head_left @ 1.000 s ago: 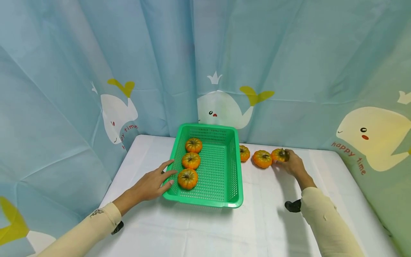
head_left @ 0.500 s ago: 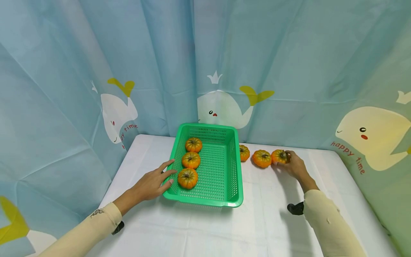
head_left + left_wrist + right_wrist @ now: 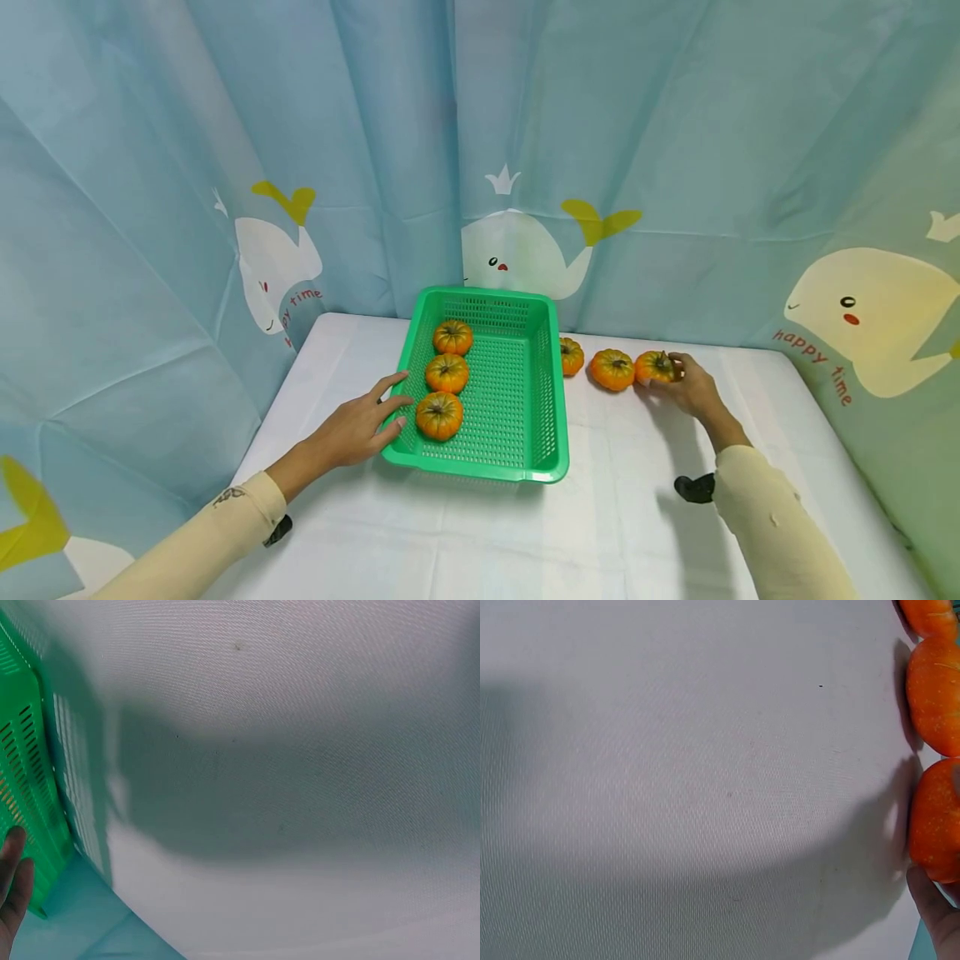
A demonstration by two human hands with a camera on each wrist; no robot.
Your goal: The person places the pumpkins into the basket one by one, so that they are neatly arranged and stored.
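My right hand (image 3: 692,387) grips the rightmost small orange pumpkin (image 3: 649,367) from its right side. In the right wrist view, a finger and thumb lie against this pumpkin (image 3: 934,825). Just left of it is a second pumpkin (image 3: 612,371), and a third pumpkin (image 3: 570,357) is partly hidden behind the green basket's right wall. My left hand (image 3: 356,427) has its fingers spread at the left rim of the basket (image 3: 480,472). In the left wrist view, fingertips (image 3: 15,841) show beside the slotted basket wall (image 3: 30,765).
Inside the basket, three pumpkins form a column along the left wall: a back one (image 3: 452,338), a middle one (image 3: 447,374) and a front one (image 3: 439,417). A white cloth (image 3: 600,517) covers the table. A blue curtain (image 3: 675,167) with whale prints hangs behind.
My right hand and forearm have shifted slightly to the right, with the fingers still on the pumpkin. My left hand stays at the basket rim.
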